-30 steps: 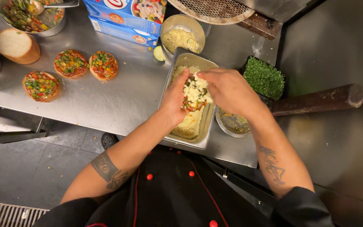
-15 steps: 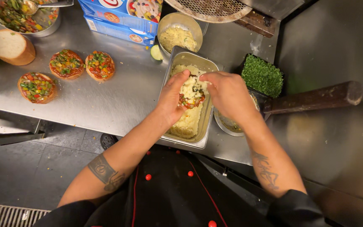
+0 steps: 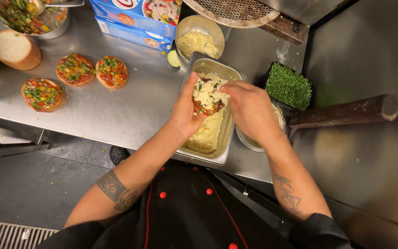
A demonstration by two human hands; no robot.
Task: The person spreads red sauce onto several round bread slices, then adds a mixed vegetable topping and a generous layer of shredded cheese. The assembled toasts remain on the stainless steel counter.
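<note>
My left hand [image 3: 186, 113] cupping a topped bun [image 3: 207, 99] over the cheese tray [image 3: 229, 133], my right hand [image 3: 249, 108] half-closed, fingertips pressing cheese onto it

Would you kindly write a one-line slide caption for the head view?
Left hand holds a topped bread round over a cheese tray; right hand sprinkles cheese on it.
</note>
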